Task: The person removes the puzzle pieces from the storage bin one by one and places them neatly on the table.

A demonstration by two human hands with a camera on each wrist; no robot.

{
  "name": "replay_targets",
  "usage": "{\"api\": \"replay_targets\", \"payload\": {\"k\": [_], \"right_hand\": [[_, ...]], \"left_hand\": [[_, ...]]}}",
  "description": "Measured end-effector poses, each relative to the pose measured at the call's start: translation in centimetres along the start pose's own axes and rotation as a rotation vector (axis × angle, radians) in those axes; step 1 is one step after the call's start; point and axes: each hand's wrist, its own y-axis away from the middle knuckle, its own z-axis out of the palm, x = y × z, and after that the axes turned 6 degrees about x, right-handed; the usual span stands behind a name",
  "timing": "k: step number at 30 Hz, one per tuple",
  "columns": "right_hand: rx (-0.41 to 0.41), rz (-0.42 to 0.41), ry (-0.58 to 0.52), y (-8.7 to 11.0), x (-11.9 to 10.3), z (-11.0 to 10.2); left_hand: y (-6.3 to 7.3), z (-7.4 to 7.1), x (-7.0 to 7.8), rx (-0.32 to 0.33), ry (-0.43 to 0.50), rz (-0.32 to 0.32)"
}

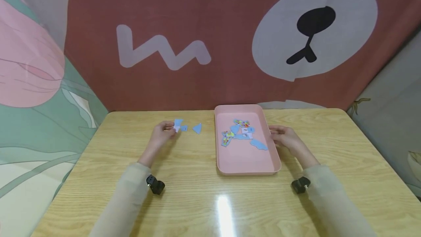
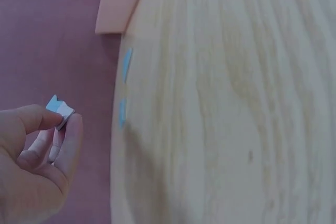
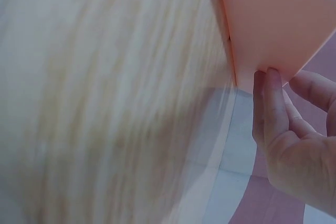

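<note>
Raised over the table's left part, my left hand [image 1: 163, 131] pinches a small blue and white puzzle piece [image 2: 60, 110] between thumb and fingertips. Two blue pieces lie just right of it: a small one [image 1: 184, 128] and a triangular one [image 1: 197, 128]. Beside the pink tray [image 1: 246, 162], my right hand [image 1: 285, 137] touches the outside of its right wall. In the right wrist view straight fingers [image 3: 274, 100] lean on that wall, while another digit reaches up to the rim. Inside the tray several puzzle pieces [image 1: 242, 136] lie loosely grouped, blue, white and multicoloured.
The wooden table [image 1: 184, 200] ends at a reddish-brown cloth backdrop [image 1: 230, 83] with printed shapes. Patterned cloths hang at left and right. A glossy light reflection [image 1: 225, 215] shows on the wood in front of the tray.
</note>
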Motion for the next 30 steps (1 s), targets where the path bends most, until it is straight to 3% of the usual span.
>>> {"api": "replay_targets", "payload": {"k": [17, 30], "right_hand": [[-0.005, 0.003, -0.001, -0.1, 0.0, 0.2], [0.000, 0.012, 0.001, 0.0, -0.1, 0.2]], "left_hand": [[-2.0, -1.4, -2.3, 0.125, -0.012, -0.094], [-2.8, -0.8, -3.5, 0.179, -0.202, -0.013]]}}
